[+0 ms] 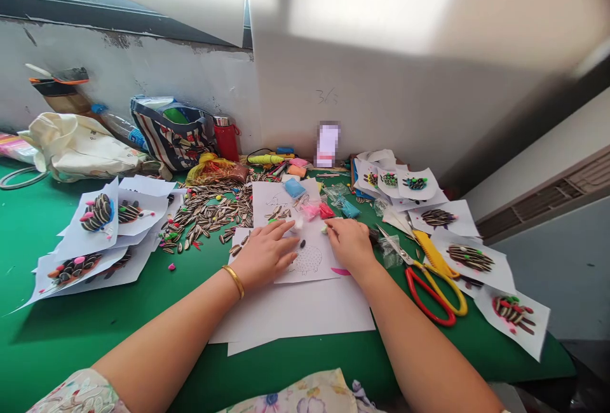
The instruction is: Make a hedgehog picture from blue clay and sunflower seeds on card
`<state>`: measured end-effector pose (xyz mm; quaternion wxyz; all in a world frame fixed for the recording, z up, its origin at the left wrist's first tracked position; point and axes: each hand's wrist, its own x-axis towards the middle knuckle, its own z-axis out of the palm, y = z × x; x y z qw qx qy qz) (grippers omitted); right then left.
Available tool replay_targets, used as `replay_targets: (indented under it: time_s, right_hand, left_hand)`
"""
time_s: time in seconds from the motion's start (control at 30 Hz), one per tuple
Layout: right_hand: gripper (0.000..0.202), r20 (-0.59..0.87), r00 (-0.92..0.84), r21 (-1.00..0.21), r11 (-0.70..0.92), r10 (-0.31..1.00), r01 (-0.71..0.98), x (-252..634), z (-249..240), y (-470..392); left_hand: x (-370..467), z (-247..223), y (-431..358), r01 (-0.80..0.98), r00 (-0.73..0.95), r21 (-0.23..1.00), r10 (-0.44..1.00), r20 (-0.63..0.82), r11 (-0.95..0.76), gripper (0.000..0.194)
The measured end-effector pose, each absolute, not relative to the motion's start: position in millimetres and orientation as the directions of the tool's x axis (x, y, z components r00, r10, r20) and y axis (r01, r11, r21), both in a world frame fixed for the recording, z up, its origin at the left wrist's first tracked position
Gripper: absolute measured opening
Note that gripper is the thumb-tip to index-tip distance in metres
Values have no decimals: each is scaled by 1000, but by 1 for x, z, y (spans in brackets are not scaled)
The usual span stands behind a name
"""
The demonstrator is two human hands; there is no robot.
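My left hand (267, 251), with a gold bangle at its wrist, lies over a white drawing sheet (286, 276), fingers spread. A small lump of white clay (298, 223) sits by its fingertips. My right hand (350, 244) rests on the sheet's right side, thumb and fingers pinched together at a bit of pale green clay (325, 229). Between the hands the sheet bears a dotted, rounded animal outline (309, 260) and a small black oval piece (302, 244). Pink clay (311, 211), red clay (326, 211) and a blue clay packet (294, 188) lie just beyond.
Loose sunflower seeds (210, 213) spread at back left. Finished seed pictures are stacked left (98, 216) and right (469, 257). Scissors (433, 279) with red and yellow handles lie beside my right forearm. Bags (166, 130), a red flask (225, 138) and a phone (328, 145) stand along the wall.
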<state>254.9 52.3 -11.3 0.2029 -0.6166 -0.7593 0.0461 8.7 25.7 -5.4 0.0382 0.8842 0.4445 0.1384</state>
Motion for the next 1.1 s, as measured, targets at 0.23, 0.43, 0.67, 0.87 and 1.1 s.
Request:
replay_targets:
  time_s: [0.23,0.43,0.67,0.87,1.1]
  right_hand:
    - [36,244,-149,-315,224,958,922,261,-3,52]
    - [30,239,58,-218,-5,969,976,301,16,55]
    - [39,-71,85,-41,-88,994,995,331,20,57]
    - [35,-68,107,2,-107,992,994,331,13,60]
    - [49,90,43,-134,-30,995,991,327,10,61]
  left_hand:
    - [13,-8,28,806,531,172,820,212,-566,51]
    - [12,-6,28,823,502,172,834,229,-542,45]
    - [12,-5,28,809,546,140,818,182,-571,39]
    - [10,-11,31,844,501,132,851,156,-520,45]
    - [9,-11,31,834,479,204,856,193,-513,44]
